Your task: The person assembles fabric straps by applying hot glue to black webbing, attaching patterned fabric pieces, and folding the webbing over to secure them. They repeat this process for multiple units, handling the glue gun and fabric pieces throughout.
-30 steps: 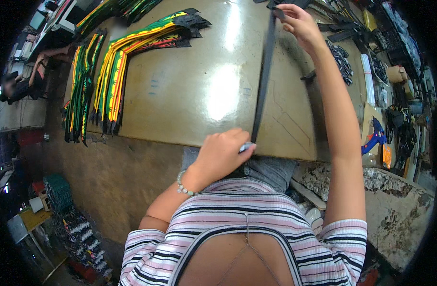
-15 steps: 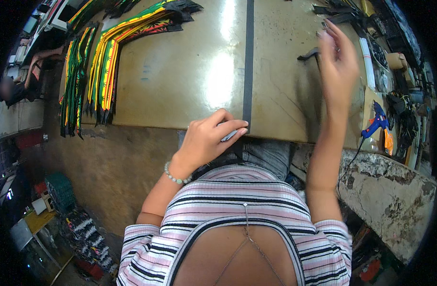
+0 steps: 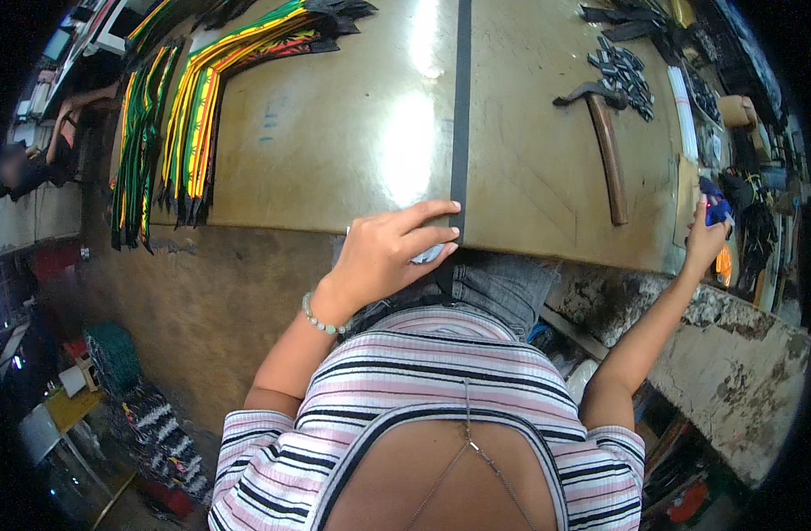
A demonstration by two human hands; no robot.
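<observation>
We had the long, flat black fabric strap lying straight down the glossy brown tabletop to its near edge — and our half-curled left hand touched its left side with the fingertips (whether they pinched anything, we couldn't tell). Off right, our right hand had closed around the blue plastic glue gun — right of the wooden-handled metal hammer.

A glossy olive-brown counter catches white glare; below lies mottled brown floor, with a yellow-topped table farther left.
</observation>
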